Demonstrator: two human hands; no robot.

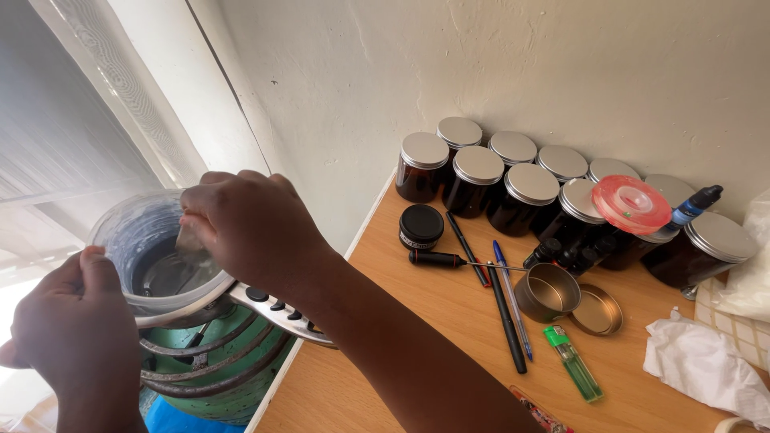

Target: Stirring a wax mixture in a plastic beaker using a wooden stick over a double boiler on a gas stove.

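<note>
A pale plaster wall meets a wooden tabletop (449, 321) in a corner beside a curtained window. Left of the tabletop's edge, a clear plastic jug (136, 240) sits on a metal pan over the ringed top of a green gas burner (224, 361). The left hand (68, 337) pinches the jug's near rim between thumb and fingers. The right hand (253, 228) is curled over the jug's mouth, fingers closed on a small flat tool that dips inside; what the tool is cannot be told. Well right of the jug, against the wall, stand two rows of dark glass jars (481, 180) with silver lids, one bearing a red plastic lid (631, 204). In front of the jars lie a small black-lidded pot (421, 226), a screwdriver (449, 260), pens (509, 313), an open round tin (548, 292) with its lid (597, 310) beside it, and a green lighter (574, 363). A crumpled white tissue (702, 365) lies right of the lighter.
</note>
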